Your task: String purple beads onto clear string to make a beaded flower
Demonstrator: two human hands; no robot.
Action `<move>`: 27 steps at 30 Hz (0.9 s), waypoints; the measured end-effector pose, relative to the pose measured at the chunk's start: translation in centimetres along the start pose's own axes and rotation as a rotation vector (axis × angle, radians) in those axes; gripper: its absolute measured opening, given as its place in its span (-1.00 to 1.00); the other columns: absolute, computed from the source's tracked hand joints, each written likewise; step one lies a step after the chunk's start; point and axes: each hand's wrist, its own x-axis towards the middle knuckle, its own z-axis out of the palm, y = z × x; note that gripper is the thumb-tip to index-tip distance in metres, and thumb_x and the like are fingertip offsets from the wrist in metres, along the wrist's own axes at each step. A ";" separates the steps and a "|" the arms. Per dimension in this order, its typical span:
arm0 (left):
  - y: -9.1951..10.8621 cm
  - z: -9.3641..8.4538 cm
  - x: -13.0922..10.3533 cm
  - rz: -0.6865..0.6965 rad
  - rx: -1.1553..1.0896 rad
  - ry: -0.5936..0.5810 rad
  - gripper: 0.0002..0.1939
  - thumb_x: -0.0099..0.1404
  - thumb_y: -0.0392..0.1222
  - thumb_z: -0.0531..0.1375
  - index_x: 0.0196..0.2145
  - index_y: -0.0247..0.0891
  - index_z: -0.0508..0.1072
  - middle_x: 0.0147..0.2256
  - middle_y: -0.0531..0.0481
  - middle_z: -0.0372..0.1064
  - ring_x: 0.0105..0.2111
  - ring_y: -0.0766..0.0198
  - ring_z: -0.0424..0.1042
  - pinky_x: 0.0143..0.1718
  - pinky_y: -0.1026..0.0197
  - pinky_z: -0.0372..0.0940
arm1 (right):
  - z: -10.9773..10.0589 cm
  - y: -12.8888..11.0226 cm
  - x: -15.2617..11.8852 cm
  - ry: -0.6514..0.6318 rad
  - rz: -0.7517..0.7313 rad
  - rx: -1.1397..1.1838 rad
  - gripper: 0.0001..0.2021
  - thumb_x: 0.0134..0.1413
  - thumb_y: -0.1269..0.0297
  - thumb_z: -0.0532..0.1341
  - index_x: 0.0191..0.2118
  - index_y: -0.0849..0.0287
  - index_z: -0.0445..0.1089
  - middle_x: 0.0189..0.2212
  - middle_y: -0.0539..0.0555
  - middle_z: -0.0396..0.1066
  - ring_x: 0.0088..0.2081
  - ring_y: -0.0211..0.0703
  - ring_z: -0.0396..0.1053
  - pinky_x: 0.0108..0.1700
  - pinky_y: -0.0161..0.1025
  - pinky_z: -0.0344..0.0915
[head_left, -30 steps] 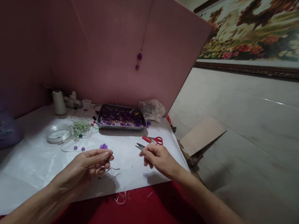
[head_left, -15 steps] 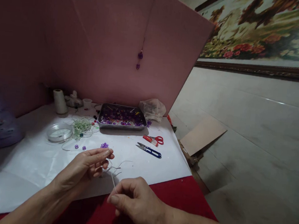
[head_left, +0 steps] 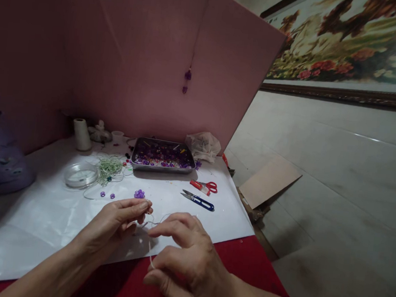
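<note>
My left hand (head_left: 116, 217) is closed in a pinch on a thin pale cord (head_left: 150, 253); its fingertips hide the exact grip. The cord runs down to my right hand (head_left: 191, 255), where it enters between the thumb and a bent finger. That hand's index finger is lifted and stretched toward the left hand. A cluster of purple beads (head_left: 139, 194) shows just beyond my left fingertips; whether it hangs from the cord or lies on the paper, I cannot tell. Two loose purple beads (head_left: 107, 195) lie to its left. Dark cord ends spread between the hands.
A metal tray (head_left: 163, 169) of mixed beads stands behind. Blue thread snips (head_left: 198, 200) and red-handled scissors (head_left: 211, 187) lie at the right. Tangled green cord (head_left: 110, 168), a clear round dish (head_left: 81, 175), a white spool (head_left: 82, 135) and a purple bottle (head_left: 3, 157) are leftward.
My right hand has lifted its index finger away from the thumb and opened out toward the left hand. The left hand keeps its pinch almost in place.
</note>
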 end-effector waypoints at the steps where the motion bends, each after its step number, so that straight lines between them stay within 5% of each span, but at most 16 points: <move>1: 0.0 0.0 0.0 0.002 -0.009 -0.010 -0.86 -0.06 -0.27 0.37 -0.49 -0.35 0.53 -0.49 -0.02 0.44 -0.57 0.44 0.29 -0.66 0.46 0.12 | 0.3 0.1 0.1 -0.012 -0.020 0.001 -0.86 0.04 0.26 0.21 -0.48 0.18 0.40 -0.10 0.08 0.38 -0.02 -0.07 0.20 0.02 -0.12 0.10; 5: -0.2 0.0 0.0 0.012 -0.044 -0.076 -0.89 -0.04 -0.28 0.35 -0.51 -0.35 0.51 -0.55 0.02 0.40 -0.63 0.46 0.25 -0.67 0.45 0.12 | 0.8 0.1 0.4 -0.064 -0.058 0.261 -0.74 0.09 0.18 0.17 -0.55 0.17 0.34 -0.16 0.09 0.45 0.00 -0.11 0.25 0.06 -0.15 0.10; 8: -0.3 0.1 0.0 0.012 -0.037 -0.040 -0.89 -0.06 -0.30 0.36 -0.55 -0.35 0.50 -0.61 0.06 0.37 -0.67 0.48 0.22 -0.70 0.46 0.08 | -0.1 -0.6 0.4 -0.097 0.070 0.632 -0.71 0.16 0.16 0.09 -0.52 0.15 0.34 -0.35 0.06 0.50 -0.20 -0.20 0.41 -0.05 -0.23 0.23; 11: -0.4 0.1 0.2 0.031 -0.017 0.025 -0.87 -0.11 -0.31 0.38 -0.54 -0.36 0.51 -0.59 0.01 0.41 -0.64 0.45 0.26 -0.68 0.45 0.10 | -1.4 -1.2 0.2 -0.038 0.146 0.767 -0.62 0.23 0.09 -0.03 -0.42 0.15 0.42 -0.44 0.07 0.48 -0.36 -0.22 0.42 -0.12 -0.20 0.26; 16: -0.8 0.1 0.4 0.013 0.038 0.004 -0.83 -0.08 -0.20 0.38 -0.54 -0.35 0.50 -0.62 0.05 0.36 -0.64 0.46 0.21 -0.64 0.43 0.07 | -2.3 -1.6 0.2 0.210 0.028 0.787 -0.55 0.25 0.04 -0.10 -0.31 0.17 0.46 -0.49 0.10 0.41 -0.39 -0.18 0.34 -0.14 -0.12 0.24; 22: -0.8 0.2 0.2 0.094 0.209 -0.072 -0.78 0.00 -0.09 0.32 -0.50 -0.33 0.50 -0.65 0.10 0.26 -0.66 0.46 0.10 -0.62 0.36 -0.04 | -0.4 -0.4 0.9 0.256 0.344 0.545 -0.85 0.17 0.29 0.11 -0.34 0.21 0.39 -0.49 0.02 0.32 -0.44 -0.27 0.25 -0.38 -0.32 0.20; 27: -0.8 0.4 -0.1 0.159 0.138 -0.203 -0.84 0.04 -0.14 0.30 -0.50 -0.29 0.49 -0.58 0.10 0.27 -0.59 0.44 0.08 -0.57 0.35 -0.04 | 0.8 1.1 0.7 0.389 0.333 0.417 -0.89 0.15 0.34 0.11 -0.33 0.21 0.36 -0.49 0.01 0.30 -0.43 -0.27 0.26 -0.37 -0.32 0.20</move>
